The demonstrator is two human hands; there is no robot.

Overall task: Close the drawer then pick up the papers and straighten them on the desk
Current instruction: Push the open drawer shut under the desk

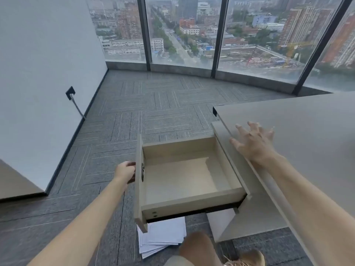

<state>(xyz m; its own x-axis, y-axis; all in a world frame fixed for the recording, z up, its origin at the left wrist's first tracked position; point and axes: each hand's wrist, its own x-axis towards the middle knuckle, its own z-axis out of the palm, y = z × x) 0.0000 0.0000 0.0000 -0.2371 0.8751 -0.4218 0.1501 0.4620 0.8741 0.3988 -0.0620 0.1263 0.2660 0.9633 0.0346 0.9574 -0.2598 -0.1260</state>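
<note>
A pale wooden drawer (184, 175) stands pulled far out of the desk side unit, and its inside is empty. My left hand (125, 170) is curled around the outer face of the drawer front (139, 185), at its handle. My right hand (253, 143) lies flat with fingers spread on the beige desk top (307, 135). White papers (163, 239) lie in a loose, fanned pile on the carpet below the drawer's near corner, partly hidden by the drawer and my knee.
Grey carpet tiles (153, 112) stretch to tall windows at the back. A white wall (38, 73) with a socket and cable (74, 101) is on the left. My knee (197, 246) and shoe (247, 258) sit beside the papers.
</note>
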